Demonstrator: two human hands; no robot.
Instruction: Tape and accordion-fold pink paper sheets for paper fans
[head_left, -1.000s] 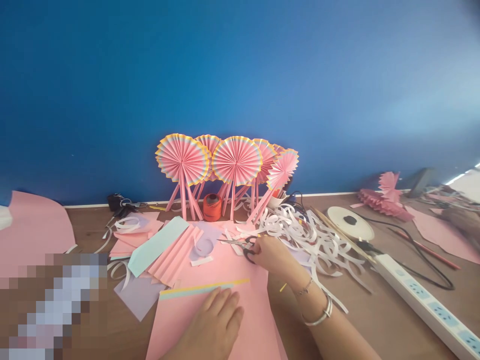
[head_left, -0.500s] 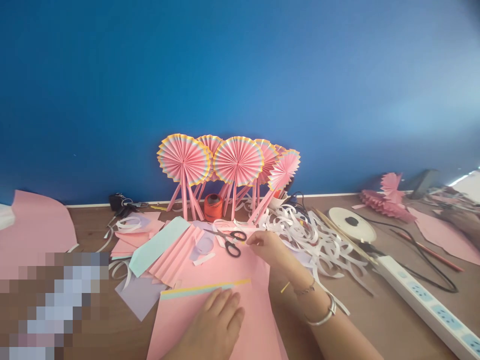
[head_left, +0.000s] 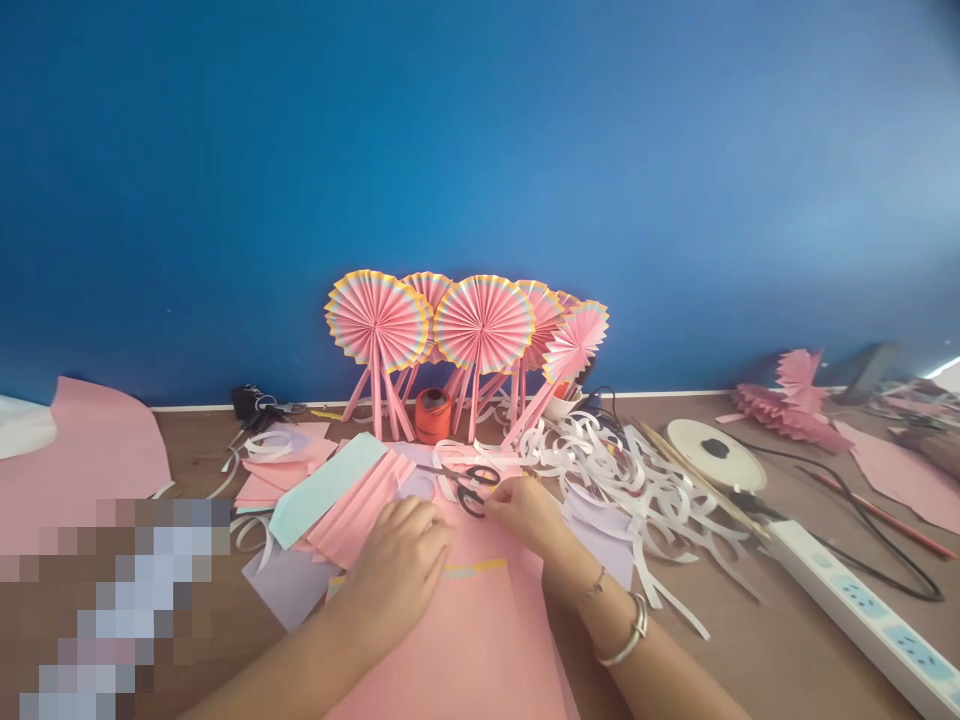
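A large pink paper sheet (head_left: 480, 650) with a yellow and blue strip (head_left: 476, 569) lies in front of me. My left hand (head_left: 397, 565) rests palm down on its far part, beside a pleated pink paper (head_left: 356, 505). The fingers bend downward and their tips are hidden. My right hand (head_left: 525, 512), with bracelets on the wrist, has its fingers drawn together at the sheet's far edge. It sits right next to the black handles of the scissors (head_left: 466, 482), which lie on the paper.
Several pink paper fans (head_left: 480, 325) lean on the blue wall, with an orange ribbon spool (head_left: 433, 415) below them. White paper curls (head_left: 622, 470) are piled to the right, then a white tape roll (head_left: 716, 455) and a power strip (head_left: 862, 605). More pink paper (head_left: 90, 450) lies at the left.
My left hand has moved forward from the sheet's near part to its far part. My right hand let go of the scissors and now sits beside them.
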